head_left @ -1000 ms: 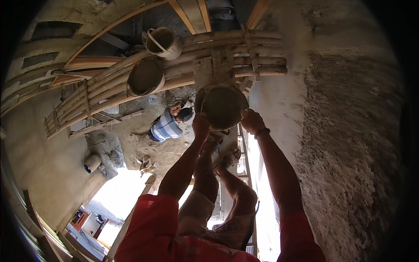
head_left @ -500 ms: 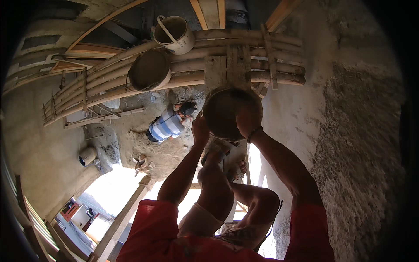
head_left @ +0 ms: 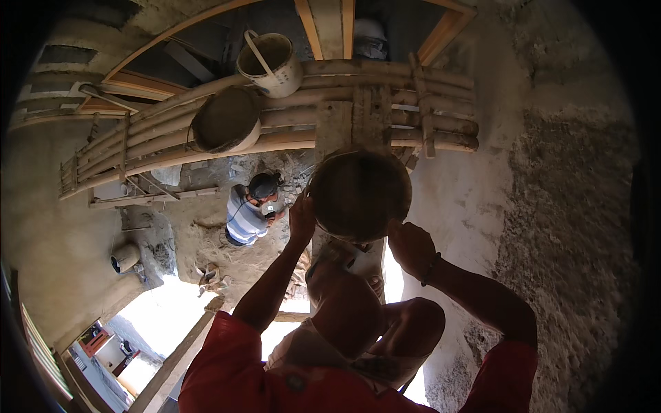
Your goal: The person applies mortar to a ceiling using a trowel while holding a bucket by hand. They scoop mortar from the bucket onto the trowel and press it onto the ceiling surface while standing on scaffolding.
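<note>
A dark, round bucket is in front of me over a wooden plank, its inside too shadowed to make out. My left hand is closed on its left rim. At the lower right of the rim, my right hand is curled shut, with a dark band on the wrist. Whatever its fingers grip is hidden. My bent knees and feet are below the bucket, on the plank side.
Beyond the bucket runs a platform of bamboo poles, with a wide mortar-stained bucket and a handled pale bucket on it. Far below, a person in a striped shirt crouches on the ground. A rough wall rises at right.
My right hand has come out of the bucket to its lower right rim. The left hand keeps the rim. The person below has shifted posture, and my view has moved slightly.
</note>
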A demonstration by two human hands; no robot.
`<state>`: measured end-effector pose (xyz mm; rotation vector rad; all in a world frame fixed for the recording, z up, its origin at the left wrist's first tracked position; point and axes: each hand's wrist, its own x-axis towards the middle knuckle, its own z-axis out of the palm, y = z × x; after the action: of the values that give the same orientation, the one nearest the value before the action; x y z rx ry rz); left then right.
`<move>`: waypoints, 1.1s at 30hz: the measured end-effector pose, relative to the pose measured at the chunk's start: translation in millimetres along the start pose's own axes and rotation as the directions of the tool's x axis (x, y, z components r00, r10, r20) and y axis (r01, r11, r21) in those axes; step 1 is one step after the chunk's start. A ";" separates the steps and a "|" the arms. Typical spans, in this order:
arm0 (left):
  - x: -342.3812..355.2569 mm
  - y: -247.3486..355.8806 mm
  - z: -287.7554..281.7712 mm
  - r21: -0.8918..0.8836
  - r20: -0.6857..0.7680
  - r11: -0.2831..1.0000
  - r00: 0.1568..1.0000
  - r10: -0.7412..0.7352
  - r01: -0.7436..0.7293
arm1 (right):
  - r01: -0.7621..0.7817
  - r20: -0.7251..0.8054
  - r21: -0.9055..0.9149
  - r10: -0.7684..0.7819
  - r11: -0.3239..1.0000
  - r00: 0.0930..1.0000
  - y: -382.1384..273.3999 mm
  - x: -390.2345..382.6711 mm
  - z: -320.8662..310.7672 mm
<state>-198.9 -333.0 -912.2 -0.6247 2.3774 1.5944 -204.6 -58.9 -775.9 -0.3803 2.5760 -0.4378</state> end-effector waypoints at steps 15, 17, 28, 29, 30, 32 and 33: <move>3.4 -38.6 3.5 -0.248 0.032 0.952 0.980 0.195 -0.182 | 0.475 0.075 -0.466 -0.502 0.747 0.862 -7.6 109.6 -103.6; -1.5 -28.5 0.0 -0.312 0.080 0.946 0.990 0.119 -0.088 | 0.486 0.158 -0.490 -0.475 0.724 0.866 -17.8 128.2 -68.0; 2.5 -32.1 0.1 -0.438 0.101 0.893 0.981 0.167 -0.107 | 0.402 0.031 -0.365 -0.421 0.840 0.907 3.9 62.4 26.5; 4.6 -31.8 0.4 -0.451 0.112 0.885 0.977 0.183 -0.114 | 0.375 0.016 -0.317 -0.391 0.871 0.920 1.6 55.9 22.5; 8.7 -31.2 0.8 -0.464 0.122 0.878 0.973 0.198 -0.121 | 0.348 0.003 -0.269 -0.361 0.898 0.933 0.4 47.8 16.0; 14.5 -31.8 3.4 -0.551 0.170 0.828 0.958 0.232 -0.103 | 0.309 -0.011 -0.238 -0.321 0.921 0.947 0.0 36.5 14.8; 18.1 -32.5 5.0 -0.618 0.206 0.782 0.944 0.256 -0.077 | 0.298 -0.018 -0.257 -0.312 0.919 0.950 3.4 32.5 19.1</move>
<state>-200.4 -343.1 -948.3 -0.2464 1.7334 2.3719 -222.6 -71.4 -806.7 -0.8811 2.6424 -0.2274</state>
